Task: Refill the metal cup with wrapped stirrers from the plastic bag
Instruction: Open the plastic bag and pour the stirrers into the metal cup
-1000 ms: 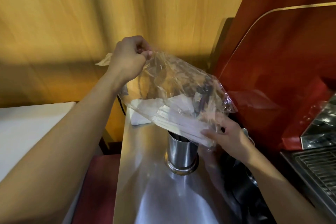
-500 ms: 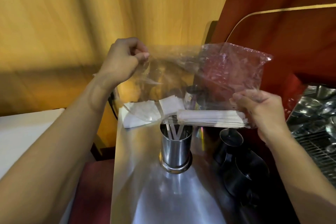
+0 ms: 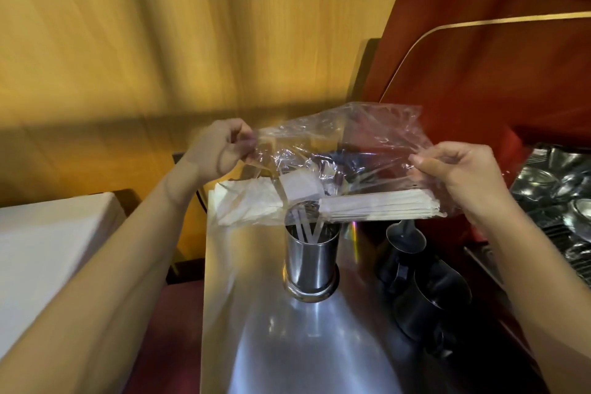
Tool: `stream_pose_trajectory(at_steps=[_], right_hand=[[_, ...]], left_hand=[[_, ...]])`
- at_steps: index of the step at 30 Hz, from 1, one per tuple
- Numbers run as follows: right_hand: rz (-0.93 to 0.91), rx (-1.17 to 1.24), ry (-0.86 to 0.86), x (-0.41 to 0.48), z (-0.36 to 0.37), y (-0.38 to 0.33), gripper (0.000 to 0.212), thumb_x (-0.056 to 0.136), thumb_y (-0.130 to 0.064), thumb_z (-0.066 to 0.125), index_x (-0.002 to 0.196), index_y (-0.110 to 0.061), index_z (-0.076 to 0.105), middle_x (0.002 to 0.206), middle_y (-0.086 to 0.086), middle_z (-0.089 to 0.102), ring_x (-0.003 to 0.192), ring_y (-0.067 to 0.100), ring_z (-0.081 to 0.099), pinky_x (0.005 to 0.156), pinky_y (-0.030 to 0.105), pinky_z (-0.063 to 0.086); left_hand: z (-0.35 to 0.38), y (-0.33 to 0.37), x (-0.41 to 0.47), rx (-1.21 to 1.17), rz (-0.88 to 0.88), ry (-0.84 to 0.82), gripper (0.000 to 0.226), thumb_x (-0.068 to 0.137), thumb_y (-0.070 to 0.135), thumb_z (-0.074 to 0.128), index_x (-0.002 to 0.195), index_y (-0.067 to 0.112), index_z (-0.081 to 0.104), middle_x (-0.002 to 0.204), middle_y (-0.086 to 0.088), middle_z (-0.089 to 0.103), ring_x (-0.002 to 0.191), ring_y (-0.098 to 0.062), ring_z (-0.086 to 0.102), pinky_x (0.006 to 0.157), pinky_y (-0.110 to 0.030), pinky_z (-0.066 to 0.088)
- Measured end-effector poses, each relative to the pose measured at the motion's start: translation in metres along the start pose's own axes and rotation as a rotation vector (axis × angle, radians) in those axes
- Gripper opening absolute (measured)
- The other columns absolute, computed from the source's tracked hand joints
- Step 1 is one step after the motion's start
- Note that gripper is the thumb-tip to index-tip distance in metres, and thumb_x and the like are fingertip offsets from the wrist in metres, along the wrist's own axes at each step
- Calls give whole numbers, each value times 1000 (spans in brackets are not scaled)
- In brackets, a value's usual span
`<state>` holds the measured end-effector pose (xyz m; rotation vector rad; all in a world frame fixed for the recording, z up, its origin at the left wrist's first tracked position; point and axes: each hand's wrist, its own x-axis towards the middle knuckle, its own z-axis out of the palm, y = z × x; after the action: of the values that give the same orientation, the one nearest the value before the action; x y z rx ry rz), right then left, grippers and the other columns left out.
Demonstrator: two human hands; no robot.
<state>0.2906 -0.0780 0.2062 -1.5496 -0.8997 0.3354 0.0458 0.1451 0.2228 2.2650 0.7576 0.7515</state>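
Note:
A clear plastic bag (image 3: 361,141) hangs stretched between my hands, just above the metal cup (image 3: 311,261). My left hand (image 3: 217,150) pinches the bag's left edge. My right hand (image 3: 460,176) grips its right side. A bundle of white wrapped stirrers (image 3: 380,208) lies level in the bag's bottom, near my right hand. The shiny cup stands upright on the steel counter (image 3: 287,345) and holds a few stirrers that lean in it.
White paper napkins (image 3: 246,201) lie on the counter behind the cup. Dark metal pitchers (image 3: 428,291) stand to the cup's right. A red coffee machine (image 3: 479,73) rises at the right, with metal cups (image 3: 556,189) and a grate beside it. Left is a white surface (image 3: 41,249).
My right hand has moved from under the bag to its right side and lifted it. The bag now stretches flat between both hands, with the stirrer bundle level above the cup.

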Motion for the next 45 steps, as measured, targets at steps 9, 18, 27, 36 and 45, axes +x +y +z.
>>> stream_pose_trajectory(at_steps=[9, 18, 27, 36, 45], right_hand=[[-86, -73, 47, 6, -32, -37, 17, 61, -34, 76, 70, -20, 71, 59, 3, 71, 55, 30, 57, 51, 36, 46], [-201, -211, 8, 9, -34, -59, 14, 75, -16, 72, 69, -5, 66, 55, -2, 69, 55, 24, 59, 51, 31, 48], [-210, -218, -82, 26, -11, -59, 19, 76, -15, 71, 74, 3, 66, 68, 25, 67, 62, 40, 56, 60, 49, 48], [-217, -313, -272, 50, 11, -67, 20, 77, -14, 70, 62, -2, 65, 50, 7, 64, 28, 2, 42, 32, 9, 30], [-263, -402, -345, 64, 31, -67, 21, 72, -22, 74, 61, -6, 68, 59, 14, 68, 49, 21, 54, 44, 22, 41]], left_hand=[[0, 29, 8, -143, 93, 32, 8, 91, 3, 51, 94, -3, 56, 68, -11, 58, 56, -6, 57, 60, -20, 49], [17, 10, 16, -137, 88, 45, 14, 90, 2, 52, 81, 12, 57, 68, -10, 59, 62, -23, 58, 67, -42, 53], [13, -16, 10, -103, 28, 81, 17, 88, 2, 55, 76, 14, 58, 67, -10, 63, 64, -27, 60, 69, -49, 52], [6, -15, 2, -176, -28, 45, 70, 61, 32, 79, 120, 13, 47, 106, -11, 60, 95, -23, 59, 76, -29, 49], [16, 25, 3, -301, 186, 50, 54, 69, 32, 77, 116, 32, 49, 104, 7, 65, 95, -5, 64, 88, -24, 51]])
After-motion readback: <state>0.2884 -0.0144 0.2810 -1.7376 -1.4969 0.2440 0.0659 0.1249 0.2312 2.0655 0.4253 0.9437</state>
